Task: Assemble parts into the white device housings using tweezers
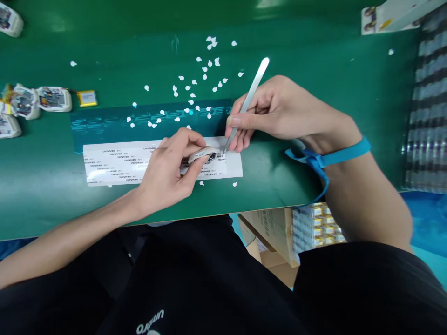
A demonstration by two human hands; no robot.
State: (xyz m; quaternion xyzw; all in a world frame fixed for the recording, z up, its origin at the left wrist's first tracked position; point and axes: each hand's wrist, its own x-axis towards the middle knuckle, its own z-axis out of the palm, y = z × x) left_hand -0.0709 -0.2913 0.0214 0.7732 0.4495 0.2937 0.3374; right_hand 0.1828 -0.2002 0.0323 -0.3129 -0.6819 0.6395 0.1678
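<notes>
Between the thumb and fingers of my left hand (174, 165) is a small white device housing (202, 152), tilted, with inner parts showing on its right side. My right hand (260, 111) grips metal tweezers (254, 86) like a pen. Their tips point down close to the housing's right end; whether they hold or touch anything there I cannot make out. Under both hands lies a white printed sheet (115, 163) of backing paper, partly covered by my left hand and the housing.
Many small white round tabbed stickers (192, 95) are scattered beyond the sheet. Several opened white housings (54, 98) and a battery (87, 98) lie at the left. A white fixture (391, 18) stands back right, near stacked clear trays (428, 111). A cardboard box (268, 228) sits below the table edge.
</notes>
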